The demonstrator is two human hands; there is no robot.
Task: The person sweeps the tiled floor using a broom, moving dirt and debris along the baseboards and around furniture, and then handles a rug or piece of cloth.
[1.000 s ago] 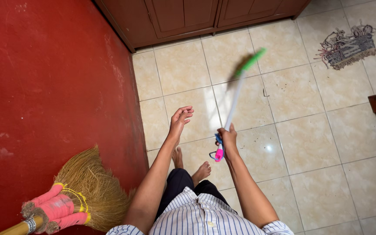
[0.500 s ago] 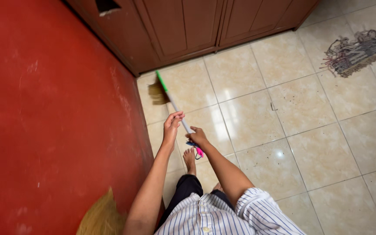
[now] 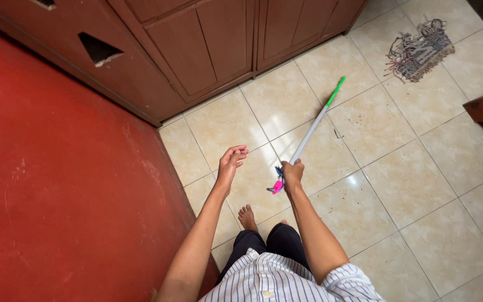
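The fingers of the right hand (image 3: 293,172) are wrapped closed around the near end of a long thin stick (image 3: 310,131), close to its pink and blue handle end (image 3: 277,185), which hangs out just below the fist on the person's left side. From this grip the white shaft runs away from the body, up and toward the right in the head view, and it finishes in a green tip (image 3: 336,89) over the beige tiled floor (image 3: 420,184). So the long axis of the stick lies diagonally, near end in the fist, far end well apart from the body and pointing toward the corner where the small patterned mat (image 3: 419,50) lies. I cannot tell if the green tip touches the tiles or hangs a little above them.

The left hand (image 3: 231,162) is beside the right one, near but apart from the stick, with the fingers loosely open and slightly curled; it holds nothing. The right hand is therefore the one on the stick, and the left is only close to the handle end.

Below the hands, one bare foot (image 3: 247,215) stands on the tiles. At the left is a red wall surface (image 3: 62,196), and brown wooden cabinet doors (image 3: 208,45) stand ahead.
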